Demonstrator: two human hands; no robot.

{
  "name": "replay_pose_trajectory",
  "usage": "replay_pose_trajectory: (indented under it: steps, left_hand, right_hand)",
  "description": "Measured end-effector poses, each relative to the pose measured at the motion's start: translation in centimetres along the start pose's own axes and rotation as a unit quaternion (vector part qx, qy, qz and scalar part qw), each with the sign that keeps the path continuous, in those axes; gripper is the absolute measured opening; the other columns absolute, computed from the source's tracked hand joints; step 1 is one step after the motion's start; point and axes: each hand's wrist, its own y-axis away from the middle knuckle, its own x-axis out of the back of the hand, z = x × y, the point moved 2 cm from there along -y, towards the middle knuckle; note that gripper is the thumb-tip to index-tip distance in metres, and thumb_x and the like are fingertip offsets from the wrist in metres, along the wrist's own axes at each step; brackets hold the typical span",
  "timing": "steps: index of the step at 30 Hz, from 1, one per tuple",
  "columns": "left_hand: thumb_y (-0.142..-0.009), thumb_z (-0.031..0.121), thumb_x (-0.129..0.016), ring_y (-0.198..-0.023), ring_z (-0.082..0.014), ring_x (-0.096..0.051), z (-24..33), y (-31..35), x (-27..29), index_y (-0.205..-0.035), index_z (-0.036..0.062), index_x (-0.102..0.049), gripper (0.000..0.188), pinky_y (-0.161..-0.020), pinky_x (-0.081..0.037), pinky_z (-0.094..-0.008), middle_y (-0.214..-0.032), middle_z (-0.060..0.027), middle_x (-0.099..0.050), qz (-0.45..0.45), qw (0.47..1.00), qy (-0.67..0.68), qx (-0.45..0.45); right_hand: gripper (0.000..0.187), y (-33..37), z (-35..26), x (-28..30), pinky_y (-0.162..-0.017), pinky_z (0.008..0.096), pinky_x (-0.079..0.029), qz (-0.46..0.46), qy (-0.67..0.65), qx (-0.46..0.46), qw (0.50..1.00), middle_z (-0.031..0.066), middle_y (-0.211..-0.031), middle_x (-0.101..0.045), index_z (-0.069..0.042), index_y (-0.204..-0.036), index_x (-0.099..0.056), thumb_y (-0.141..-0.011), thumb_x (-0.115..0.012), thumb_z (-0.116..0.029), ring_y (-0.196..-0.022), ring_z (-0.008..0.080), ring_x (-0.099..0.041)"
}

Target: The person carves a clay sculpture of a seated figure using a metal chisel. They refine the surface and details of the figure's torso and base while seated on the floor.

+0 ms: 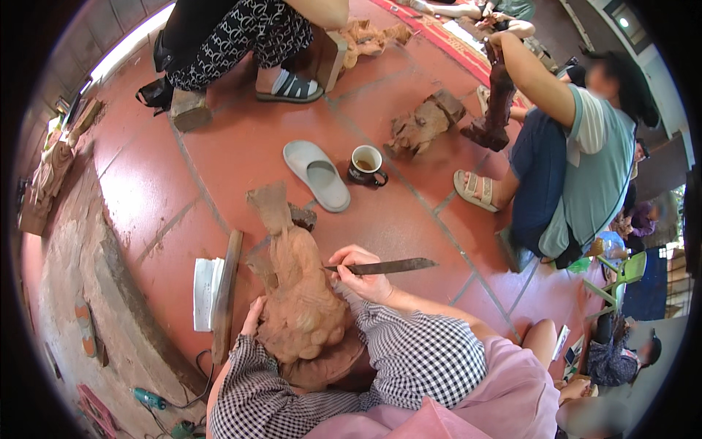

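A brown carved figure (298,296), its lower part bulging with rounded shapes, stands tilted between my knees. My left hand (253,316) holds its left side; most of those fingers are hidden behind it. In my right hand (360,272) is a long, flat, dark carving knife (398,266), gripped like a pen. Its wide end points right, while the narrow end is close to the figure's right side; whether it touches I cannot tell. Left of the figure, a wooden bar (228,293) lies beside a folded white paper (208,294).
Ahead lie a grey slipper (316,174), a mug of brown drink (365,164) and a carved block (425,123). A thick wood slab (110,293) bears tools at left. One person (585,146) sits at right holding a dark carving (497,102); another (241,44) sits opposite.
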Motion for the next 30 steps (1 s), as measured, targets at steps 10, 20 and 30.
replay_pose_trajectory:
  steps: [10, 20, 30]
  left_hand:
    - [-0.098, 0.06, -0.045, -0.102, -0.0199, -0.063, 3.1, 1.4, -4.0, -0.133, 0.0009, -0.053, 0.069, -0.088, -0.053, -0.0352, -0.119, -0.0116, -0.064, 0.048, 0.995, -0.086, 0.011]
    - [-0.101, 0.044, -0.048, -0.114, -0.0211, -0.062, 1.4, 0.8, -3.8, -0.134, 0.0039, -0.055, 0.052, -0.099, -0.05, -0.035, -0.126, -0.0106, -0.064, -0.043, 0.997, 0.051, -0.023]
    - [-0.104, 0.04, -0.048, -0.109, -0.0153, -0.061, -1.4, -1.2, 0.6, -0.13, 0.0038, -0.056, 0.046, -0.094, -0.049, -0.03, -0.122, -0.0076, -0.062, -0.022, 0.997, -0.012, -0.076]
  right_hand:
    - [0.019, 3.3, 3.3, -0.7, -0.12, 0.0491, -0.013, -0.134, -0.333, -0.271, 0.893, 0.012, -0.124, -0.064, -0.005, -0.09, -0.068, -0.096, -0.067, -0.023, -0.15, 0.0349, -0.016]
    - [0.014, 1.3, -0.9, -0.5, -0.116, 0.043, -0.024, -0.184, -0.271, -0.254, 0.91, 0.0236, -0.161, -0.022, -0.003, -0.097, -0.068, -0.093, -0.069, -0.016, -0.149, 0.0323, -0.023]
    - [0.009, 0.9, 0.4, -1.9, -0.11, 0.04, -0.039, 0.007, -0.216, -0.193, 0.957, 0.0247, -0.147, -0.046, 0.003, -0.096, -0.066, -0.092, -0.067, -0.006, -0.134, 0.0299, -0.049]
